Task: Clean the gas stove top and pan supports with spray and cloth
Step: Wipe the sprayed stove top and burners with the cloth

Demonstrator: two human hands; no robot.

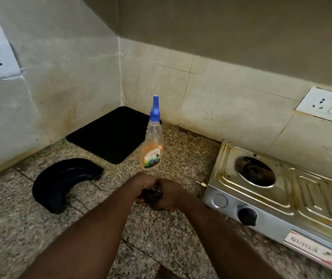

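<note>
A steel gas stove (300, 200) sits on the granite counter at the right, its left burner well (254, 171) bare with no pan support on it. A clear spray bottle (152, 146) with a blue nozzle stands upright just left of the stove. My left hand (144, 185) and my right hand (170, 195) meet low over the counter in front of the bottle. Both are closed around one small dark object (153, 197), too blurred to name.
A black rectangular mat (110, 133) lies in the back corner. A dark curved tray (64, 186) rests on the counter at the left. Wall sockets (326, 106) sit above the stove and on the left wall. A black knob (246, 216) projects from the stove front.
</note>
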